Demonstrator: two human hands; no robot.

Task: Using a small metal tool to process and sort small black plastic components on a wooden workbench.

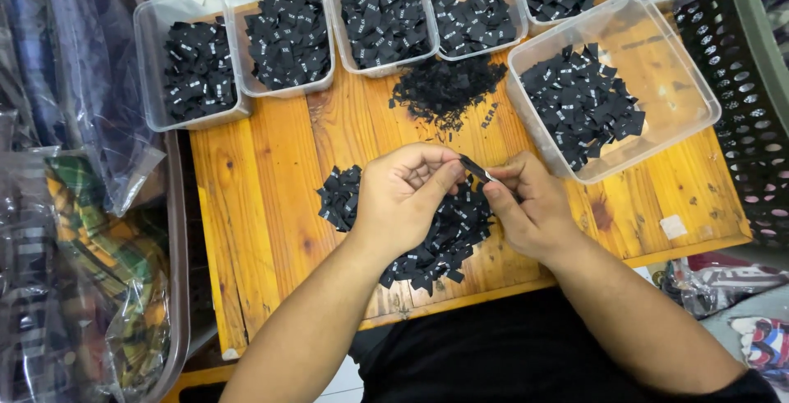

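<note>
A small black label point(475, 168) was pinched between the left hand point(404, 202) and right hand point(526, 206), above the label pile point(427, 247) on the table point(263, 206). With so slight a grip, it could be dropped into the pile and lost.

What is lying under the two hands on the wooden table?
A pile of small black fabric labels lies on the wooden table, under the left hand and right hand. The hands cover its middle.
</note>
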